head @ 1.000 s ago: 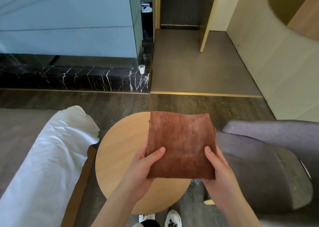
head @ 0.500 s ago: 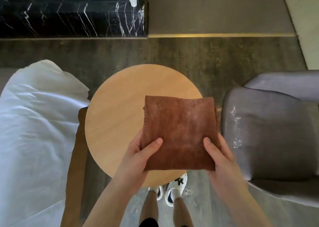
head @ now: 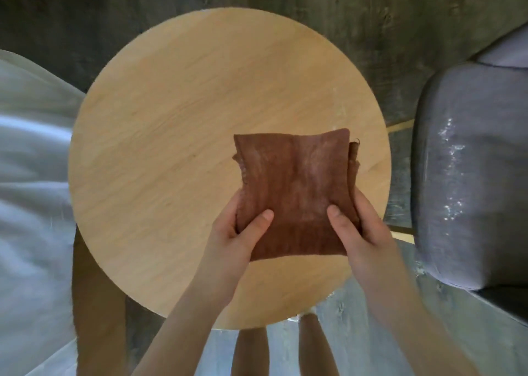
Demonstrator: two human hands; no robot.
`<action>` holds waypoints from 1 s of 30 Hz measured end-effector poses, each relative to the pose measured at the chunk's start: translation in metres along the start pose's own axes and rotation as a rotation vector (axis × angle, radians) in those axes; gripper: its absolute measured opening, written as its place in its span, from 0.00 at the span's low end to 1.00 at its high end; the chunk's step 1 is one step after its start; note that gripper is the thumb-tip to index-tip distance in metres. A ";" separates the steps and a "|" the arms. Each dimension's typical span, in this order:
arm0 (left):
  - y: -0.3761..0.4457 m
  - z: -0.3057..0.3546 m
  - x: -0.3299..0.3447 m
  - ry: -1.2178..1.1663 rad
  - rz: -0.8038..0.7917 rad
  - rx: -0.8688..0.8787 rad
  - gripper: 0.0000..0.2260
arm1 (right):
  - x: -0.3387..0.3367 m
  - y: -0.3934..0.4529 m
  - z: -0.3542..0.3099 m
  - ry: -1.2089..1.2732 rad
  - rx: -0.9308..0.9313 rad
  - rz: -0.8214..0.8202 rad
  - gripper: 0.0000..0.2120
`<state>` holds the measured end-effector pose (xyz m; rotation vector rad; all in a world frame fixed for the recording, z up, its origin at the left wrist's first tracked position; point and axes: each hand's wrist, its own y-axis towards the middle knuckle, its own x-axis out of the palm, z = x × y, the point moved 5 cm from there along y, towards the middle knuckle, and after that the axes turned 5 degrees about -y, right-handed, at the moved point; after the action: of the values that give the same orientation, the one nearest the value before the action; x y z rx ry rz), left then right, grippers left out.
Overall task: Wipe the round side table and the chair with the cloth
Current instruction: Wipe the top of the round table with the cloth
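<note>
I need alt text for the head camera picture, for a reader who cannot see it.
Seen from above, the left hand and right hand hold a folded brown cloth over a round wooden side table. A grey chair stands to the right, white bedding to the left.

Both forearms reach forward, left hand (head: 233,240) and right hand (head: 361,232) side by side, thumbs on top, fingers curled under in a pinch.

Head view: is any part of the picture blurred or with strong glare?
Head view: the cloth, both hands and the table look fairly sharp; the white bedding at the left edge is smeared; bright specks glint on the chair; the floor near it shines pale.
</note>
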<state>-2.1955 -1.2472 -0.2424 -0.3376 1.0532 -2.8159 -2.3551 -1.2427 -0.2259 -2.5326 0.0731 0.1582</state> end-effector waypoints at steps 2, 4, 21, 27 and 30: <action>0.003 0.002 0.006 0.107 -0.020 0.055 0.17 | 0.003 0.001 -0.006 -0.099 -0.031 0.020 0.19; 0.003 0.003 0.014 0.156 -0.055 0.066 0.19 | 0.008 0.002 -0.010 -0.186 -0.075 0.043 0.20; 0.071 -0.049 -0.004 1.156 -0.028 0.280 0.17 | -0.021 0.021 0.041 -0.620 0.026 0.372 0.09; 0.099 -0.093 -0.007 1.589 0.037 0.535 0.29 | 0.020 0.034 0.065 -1.201 -0.224 0.352 0.15; 0.103 -0.103 -0.003 1.639 0.123 0.569 0.34 | 0.042 0.041 0.089 -1.382 -0.199 0.267 0.28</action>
<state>-2.2152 -1.2595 -0.3862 2.1708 0.1373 -2.6286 -2.3260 -1.2269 -0.3269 -2.0360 -0.1620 1.9792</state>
